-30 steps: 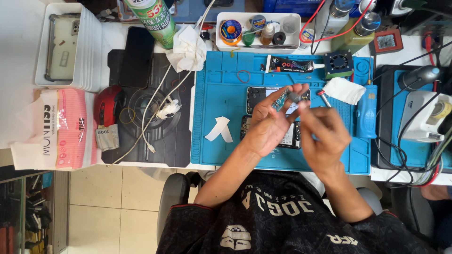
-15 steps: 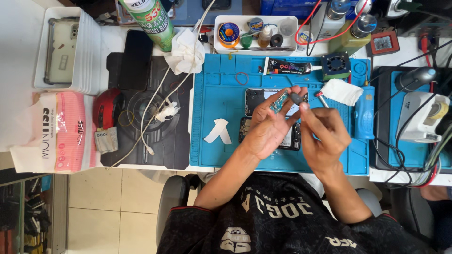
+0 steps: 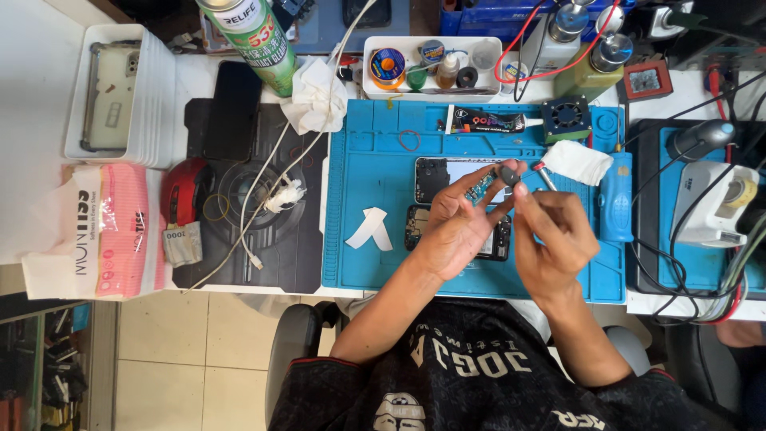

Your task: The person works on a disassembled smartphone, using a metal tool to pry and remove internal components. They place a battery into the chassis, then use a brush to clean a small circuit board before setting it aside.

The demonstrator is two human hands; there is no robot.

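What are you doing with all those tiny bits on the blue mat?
A person sits at a workbench over a blue mat. The left hand pinches a small dark part above an opened phone. The right hand holds a thin tool close beside that part. A white cloth and a blue screwdriver lie nearby on the mat.

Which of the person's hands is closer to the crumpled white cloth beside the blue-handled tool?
The right hand. It sits just below the white cloth, a little to its left. The left hand is farther away, over the opened phone on the blue mat.
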